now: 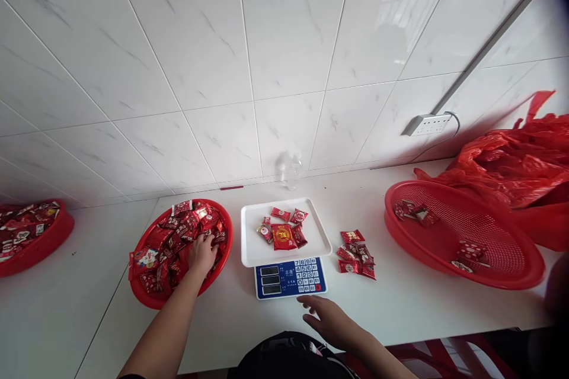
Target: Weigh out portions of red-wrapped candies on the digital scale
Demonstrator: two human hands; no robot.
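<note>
Left hand [203,256] among packets [178,235], can't tell grip; right hand [329,317] empty, loosely spread by scale [290,278]; tray [316,243] central, likely for reach from both sides.

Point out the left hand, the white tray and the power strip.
Left hand [203,254], head view: back of the hand.
White tray [317,230], head view: bare floor, right side.
Power strip [430,125], head view: socket face.

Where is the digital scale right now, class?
In the head view, the digital scale sits near centre, between the nearer heaped red basket and the loose packet pile to its right.
</note>
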